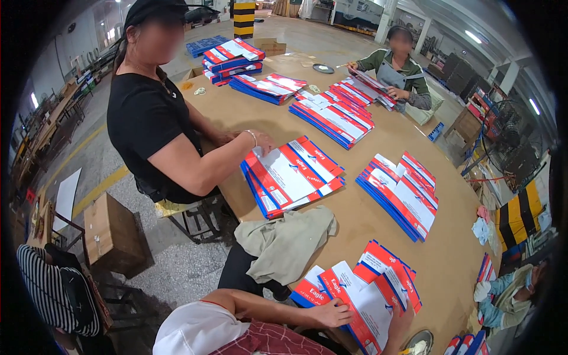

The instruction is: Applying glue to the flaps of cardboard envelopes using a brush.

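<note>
My left hand [334, 313] lies flat on the top sheet of a fanned stack of red, white and blue flattened cartons [370, 296] at the near edge of the brown worktable [367, 228], fingers stretched out and close together. My right hand [403, 322] meets the stack's lower right side; its fingers are mostly hidden by the sheets, so I cannot tell how they sit. Just right of it a small round dish [421, 342] holds something pale. A crumpled beige cloth [290, 242] lies just beyond my left forearm. Further up the table, a co-worker in black rests both hands on a second stack [293, 174], with a third stack [402, 198] to its right. At the far end another person sorts more. A closed cardboard box [112, 231] stands on the floor to the left.
</note>
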A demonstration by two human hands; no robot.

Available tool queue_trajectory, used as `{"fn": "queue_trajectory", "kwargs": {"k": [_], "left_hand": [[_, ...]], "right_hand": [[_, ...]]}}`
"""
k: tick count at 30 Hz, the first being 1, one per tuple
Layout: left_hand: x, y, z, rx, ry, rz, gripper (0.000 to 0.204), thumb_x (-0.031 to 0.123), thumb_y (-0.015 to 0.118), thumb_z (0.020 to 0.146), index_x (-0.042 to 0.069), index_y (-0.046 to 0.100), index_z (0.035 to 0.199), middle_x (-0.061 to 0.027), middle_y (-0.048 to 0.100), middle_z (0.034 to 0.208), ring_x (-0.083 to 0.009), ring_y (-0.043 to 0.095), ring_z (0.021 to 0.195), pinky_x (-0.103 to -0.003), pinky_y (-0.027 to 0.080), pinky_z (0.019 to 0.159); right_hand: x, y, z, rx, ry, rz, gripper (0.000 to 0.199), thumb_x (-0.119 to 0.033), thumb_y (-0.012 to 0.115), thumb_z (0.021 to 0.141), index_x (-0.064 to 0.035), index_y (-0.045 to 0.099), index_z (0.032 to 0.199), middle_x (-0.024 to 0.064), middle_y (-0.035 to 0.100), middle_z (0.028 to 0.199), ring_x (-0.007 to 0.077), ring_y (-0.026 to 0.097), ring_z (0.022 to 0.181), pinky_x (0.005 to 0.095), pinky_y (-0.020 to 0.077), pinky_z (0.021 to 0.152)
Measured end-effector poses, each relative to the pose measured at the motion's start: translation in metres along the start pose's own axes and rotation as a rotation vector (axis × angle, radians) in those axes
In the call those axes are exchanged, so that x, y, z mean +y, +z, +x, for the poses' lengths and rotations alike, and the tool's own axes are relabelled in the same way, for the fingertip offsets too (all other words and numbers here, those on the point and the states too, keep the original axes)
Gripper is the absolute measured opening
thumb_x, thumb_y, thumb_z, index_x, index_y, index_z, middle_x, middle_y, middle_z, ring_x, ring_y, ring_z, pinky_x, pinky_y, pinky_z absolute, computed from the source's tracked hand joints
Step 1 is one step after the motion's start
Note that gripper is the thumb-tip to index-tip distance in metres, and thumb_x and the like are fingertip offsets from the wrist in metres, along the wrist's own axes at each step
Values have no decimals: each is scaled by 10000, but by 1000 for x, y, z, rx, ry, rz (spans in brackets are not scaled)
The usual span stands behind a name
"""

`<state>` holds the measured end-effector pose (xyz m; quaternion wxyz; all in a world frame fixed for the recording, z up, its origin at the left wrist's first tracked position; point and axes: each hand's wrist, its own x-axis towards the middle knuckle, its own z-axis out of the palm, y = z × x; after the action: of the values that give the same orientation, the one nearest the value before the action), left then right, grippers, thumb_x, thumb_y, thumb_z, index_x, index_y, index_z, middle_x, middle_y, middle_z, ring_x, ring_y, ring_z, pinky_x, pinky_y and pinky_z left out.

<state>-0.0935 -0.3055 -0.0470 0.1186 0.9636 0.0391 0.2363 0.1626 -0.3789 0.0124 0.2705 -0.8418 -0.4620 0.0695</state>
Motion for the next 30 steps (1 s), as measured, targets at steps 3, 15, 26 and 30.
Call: {"fn": "queue_trajectory", "kwargs": {"k": [3,15,26,30], "left_hand": [[4,-6,0,10,21,32,417,197,504,769,52,505,1160,-72,498,1180,-212,456,1066,-399,345,878],[7,-7,1,153,62,259,298,197,534,700,89,549,978,-47,510,879,-187,481,825,-371,377,695],[1,-10,-10,124,43,279,400,219,513,733,69,544,1103,-41,541,977,-172,485,897,-344,387,697],[6,-7,-7,181,70,289,412,237,514,725,78,530,1104,-40,527,927,-173,490,888,-342,384,711]], "right_hand": [[53,-7,-58,19,112,27,454,-130,565,824,52,436,1219,249,501,1169,367,460,1117,386,341,974],[39,-14,-53,20,497,836,488,-160,596,811,-65,445,1265,95,501,1179,231,493,1049,371,424,898],[59,-13,-7,-494,291,860,451,-160,622,824,-1,474,1219,95,562,1155,208,536,1050,335,420,903],[35,-23,-23,-399,287,1118,533,-41,601,793,6,394,1282,108,510,1229,245,490,1115,358,384,954]]}}
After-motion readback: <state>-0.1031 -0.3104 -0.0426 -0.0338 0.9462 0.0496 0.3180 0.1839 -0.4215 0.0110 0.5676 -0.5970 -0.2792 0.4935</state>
